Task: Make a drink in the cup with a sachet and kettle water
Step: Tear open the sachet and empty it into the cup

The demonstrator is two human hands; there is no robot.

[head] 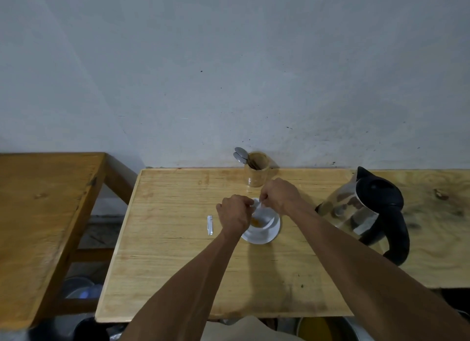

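Observation:
A white cup (264, 219) stands on a white saucer (264, 235) in the middle of the wooden table (178, 264). Orange-brown powder lies in the cup's bottom. Both hands meet just above the cup. My left hand (235, 213) and my right hand (279, 195) pinch a small white sachet (257, 203) between their fingertips over the cup. A second white sachet (209, 225) lies flat on the table left of the saucer. The steel kettle (356, 211) with a black lid and handle stands to the right.
A wooden holder (256, 171) with metal spoons (240, 155) stands against the wall behind the cup. A second wooden table (38, 213) is to the left across a gap. Pots sit on the floor below.

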